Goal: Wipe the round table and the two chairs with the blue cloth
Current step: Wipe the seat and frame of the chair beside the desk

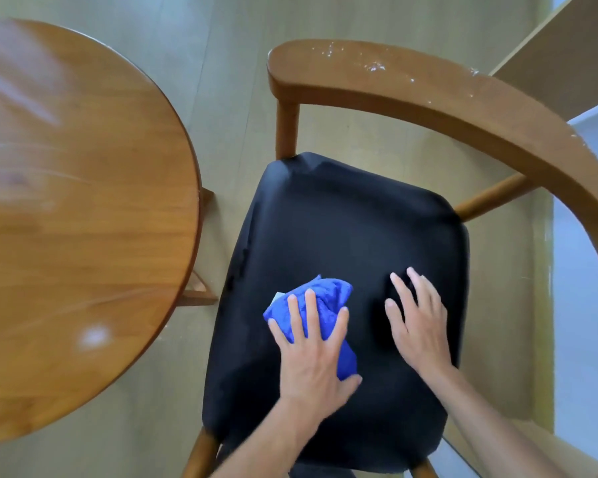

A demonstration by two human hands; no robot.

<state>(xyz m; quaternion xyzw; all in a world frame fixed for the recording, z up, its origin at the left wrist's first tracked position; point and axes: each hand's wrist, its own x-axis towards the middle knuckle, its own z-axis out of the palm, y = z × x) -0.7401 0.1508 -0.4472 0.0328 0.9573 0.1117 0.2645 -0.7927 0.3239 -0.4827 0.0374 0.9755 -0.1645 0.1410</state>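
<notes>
- Left hand (311, 343) lies flat on the blue cloth (320, 305), fingers straight and spread, pressing it down onto the chair seat; thumb sticks out to the right beside the cloth.
- Blue cloth is bunched up, on the near-left part of the seat (342, 236); most of it shows past the fingertips and to the right of the palm.
- Small white tag (277, 297) pokes out at the cloth's left edge; any writing on it is too small to read.
- Right hand (418, 319) is released, fingers straight and apart, holding nothing, over the near-right part of the seat, just beside the cloth but not touching it; cannot tell if it rests on the seat.
- Chair (428, 98): black padded seat, wooden frame, curved wooden backrest arcing from far-left round to the right side; white specks on top of the rail.
- Round table (83, 201), wooden, glossy, stands left of the chair, close to it but apart; light glare and streaks on its top.
- Part of the table's base (201, 288) shows under its right edge.
- Pale wood floor (221, 46) below everything.
- No brand or readable text anywhere.
</notes>
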